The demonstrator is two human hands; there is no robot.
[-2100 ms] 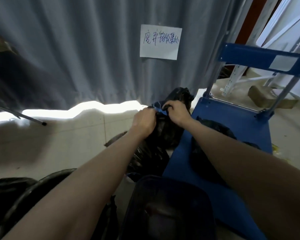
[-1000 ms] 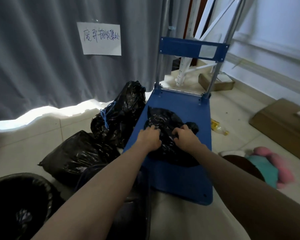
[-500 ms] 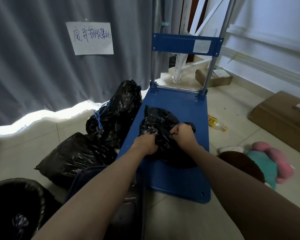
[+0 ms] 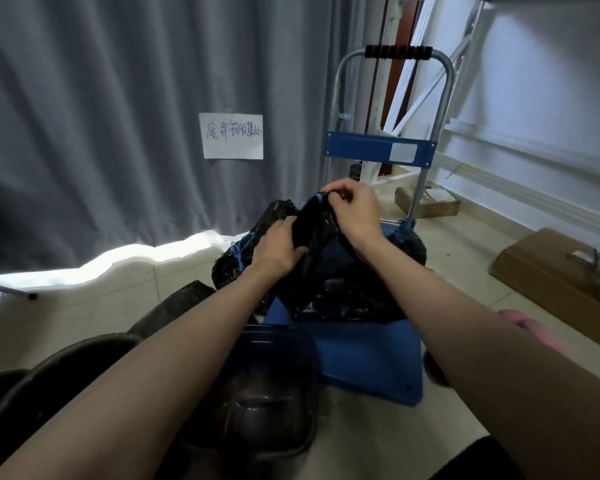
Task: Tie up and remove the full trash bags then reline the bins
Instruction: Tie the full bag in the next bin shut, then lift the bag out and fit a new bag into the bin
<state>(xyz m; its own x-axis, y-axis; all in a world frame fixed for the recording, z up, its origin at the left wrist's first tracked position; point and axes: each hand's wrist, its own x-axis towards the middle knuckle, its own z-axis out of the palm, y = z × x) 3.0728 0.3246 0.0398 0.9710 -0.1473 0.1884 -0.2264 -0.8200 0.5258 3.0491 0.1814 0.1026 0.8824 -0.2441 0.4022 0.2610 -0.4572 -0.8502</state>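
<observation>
Big grey curtain (image 4: pixel 101 133) fills the whole left and back of the shot, light leaking in under its hem onto the tile floor (image 4: pixel 125 306); white wall (image 4: pixel 541 116) runs down the right side. Blue cart (image 4: pixel 371 362) sits in the middle, deck flat on the floor, handle (image 4: pixel 398 51) standing up at the far end with a black grip on top. Brown box (image 4: pixel 551 275) lies on the floor to the right, another smaller carton (image 4: pixel 426 201) further back past the cart.

Near bottom there's a dark bin (image 4: pixel 267 396) just by the cart's near edge, and a black-lined bin (image 4: pixel 32 393) at lower left, half hidden behind the left forearm.

The bag (image 4: pixel 340 289) being worked on is black, sitting on the cart deck, its neck pulled upward; a second black bag (image 4: pixel 236 271) sits on the floor beside the cart's left edge, already cinched with blue string (image 4: pixel 238 252); a third dark bag (image 4: pixel 177 303) lies lower left of that one.

Paper sign (image 4: pixel 232 136) with handwriting is stuck on the curtain.

Left hand (image 4: pixel 279 245) is wrapped round the bag's gathered neck, fingers closed on the plastic; right hand (image 4: pixel 352 206) is higher, thumb and fingertips pinching the very top of the neck, where a bit of blue shows. Something pink (image 4: pixel 530 329) pokes out behind the right forearm, can't tell what.
</observation>
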